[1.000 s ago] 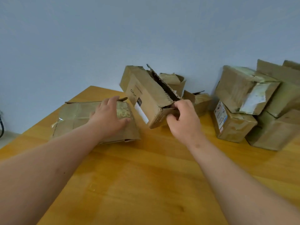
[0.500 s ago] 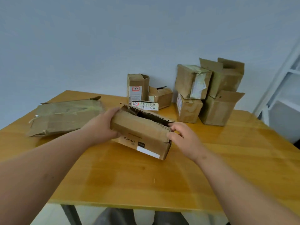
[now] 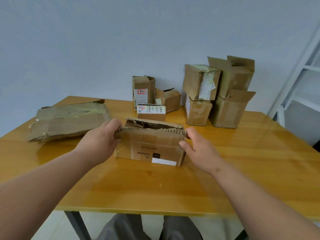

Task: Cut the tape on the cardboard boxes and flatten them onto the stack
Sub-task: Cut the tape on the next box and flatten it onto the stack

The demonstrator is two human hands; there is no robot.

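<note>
Gripping the torn-open cardboard box (image 3: 149, 146) at frame centre on the table (image 3: 242, 161), left hand (image 3: 102, 141) and right hand (image 3: 199, 148) curl fingers round its two ends, flattened stack (image 3: 69, 121) at left.

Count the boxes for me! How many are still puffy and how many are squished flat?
Held box: 1
Small boxes at the back: 3
Big boxes, right: 4
Flattened stack: 1; pieces inside cannot be counted
Total: 8 boxes, 1 stack
</note>
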